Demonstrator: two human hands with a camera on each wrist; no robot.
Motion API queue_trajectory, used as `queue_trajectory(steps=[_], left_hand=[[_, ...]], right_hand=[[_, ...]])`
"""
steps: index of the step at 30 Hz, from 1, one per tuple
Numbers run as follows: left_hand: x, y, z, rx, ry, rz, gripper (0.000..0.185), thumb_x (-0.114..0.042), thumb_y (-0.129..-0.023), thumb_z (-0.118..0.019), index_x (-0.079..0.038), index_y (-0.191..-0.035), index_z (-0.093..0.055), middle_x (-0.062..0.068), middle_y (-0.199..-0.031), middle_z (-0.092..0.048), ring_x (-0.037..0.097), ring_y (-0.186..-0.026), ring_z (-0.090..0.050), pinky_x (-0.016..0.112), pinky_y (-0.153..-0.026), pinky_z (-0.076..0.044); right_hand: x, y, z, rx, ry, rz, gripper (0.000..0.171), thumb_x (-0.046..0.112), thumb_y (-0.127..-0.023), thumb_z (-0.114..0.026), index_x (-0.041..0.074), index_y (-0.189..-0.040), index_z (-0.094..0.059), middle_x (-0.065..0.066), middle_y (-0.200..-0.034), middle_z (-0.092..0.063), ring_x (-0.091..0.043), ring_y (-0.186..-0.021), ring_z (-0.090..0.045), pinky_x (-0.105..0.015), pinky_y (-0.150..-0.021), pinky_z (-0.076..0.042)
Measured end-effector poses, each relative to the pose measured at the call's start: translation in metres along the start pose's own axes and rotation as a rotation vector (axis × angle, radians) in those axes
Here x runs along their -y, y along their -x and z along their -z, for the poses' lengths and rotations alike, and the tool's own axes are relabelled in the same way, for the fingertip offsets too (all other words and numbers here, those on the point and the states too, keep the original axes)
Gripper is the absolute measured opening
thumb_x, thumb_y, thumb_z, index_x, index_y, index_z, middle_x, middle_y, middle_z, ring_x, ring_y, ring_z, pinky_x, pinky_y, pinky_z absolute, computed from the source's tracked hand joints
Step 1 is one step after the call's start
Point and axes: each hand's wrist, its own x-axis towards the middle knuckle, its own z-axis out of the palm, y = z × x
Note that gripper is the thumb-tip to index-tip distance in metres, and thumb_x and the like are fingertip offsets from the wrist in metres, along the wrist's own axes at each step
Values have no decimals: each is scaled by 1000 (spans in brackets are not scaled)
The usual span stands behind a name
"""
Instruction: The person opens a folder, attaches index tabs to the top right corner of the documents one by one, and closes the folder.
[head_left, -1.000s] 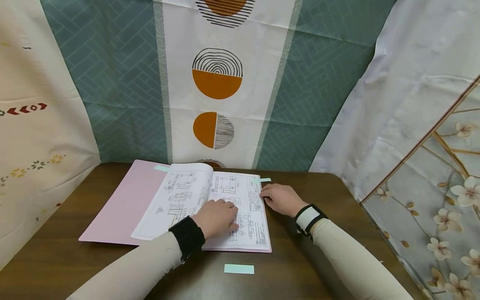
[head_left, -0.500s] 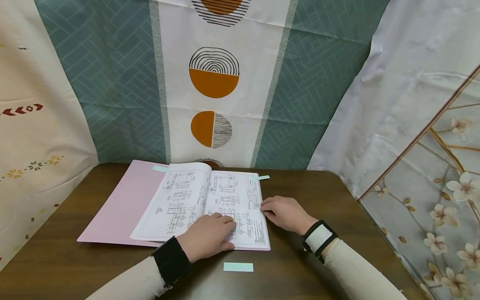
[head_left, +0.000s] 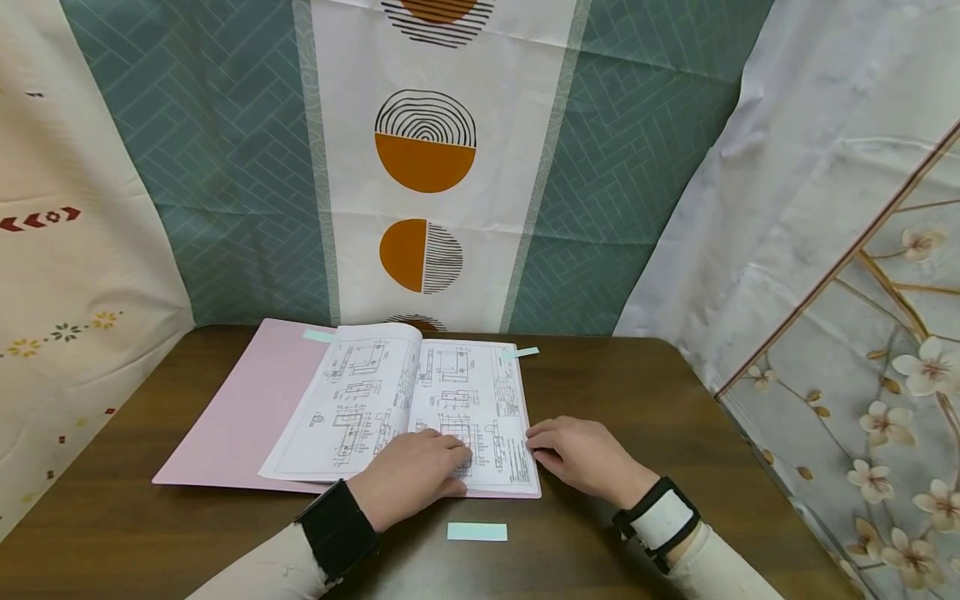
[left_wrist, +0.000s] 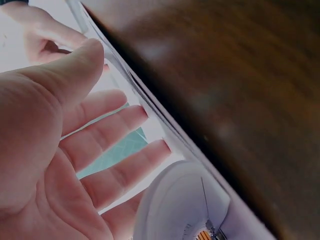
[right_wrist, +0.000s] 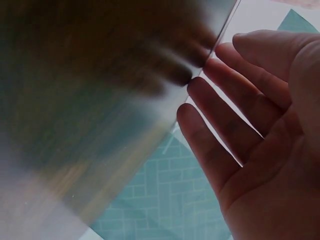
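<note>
Pages of drawings lie open in a pink folder on the desk, and the work looks to be at the smoothing or page-edge stage: the left hand lies flat with straight fingers on the near part of the right page, while the right hand, fingers relaxed and gripping nothing, touches that page's near right edge. A next move would likely call for a fingertip catch on that thin edge. Counted: one folder, two open pages, three green tabs — two at the far edges, one loose near the hands.

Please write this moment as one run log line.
left hand: flat on drawing page | right hand: at page edge | loose label: on table
</note>
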Motion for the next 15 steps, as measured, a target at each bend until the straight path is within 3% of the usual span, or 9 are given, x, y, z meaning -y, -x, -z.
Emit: queue_trajectory(steps=[6, 15], left_hand=[[-4, 0, -1, -6, -47, -17, 16, -29, -101, -84, -16, -108, -80, -1, -110, -79, 20, -98, -75, 35, -83, -60], [-22, -11, 0, 20, -197, -17, 8, -20, -101, -81, -13, -105, -80, 2, -88, -74, 18, -76, -69, 33, -68, -57]], right_hand=[[4, 6, 1, 7, -26, -22, 22, 16, -98, -86, 12, -120, -86, -2, -124, -80, -20, -112, -76, -42, -94, -63], [0, 4, 3, 17, -80, -60, 21, 16, -99, -84, 15, -120, -86, 1, -121, -80, -17, -110, -76, -42, -93, -63]])
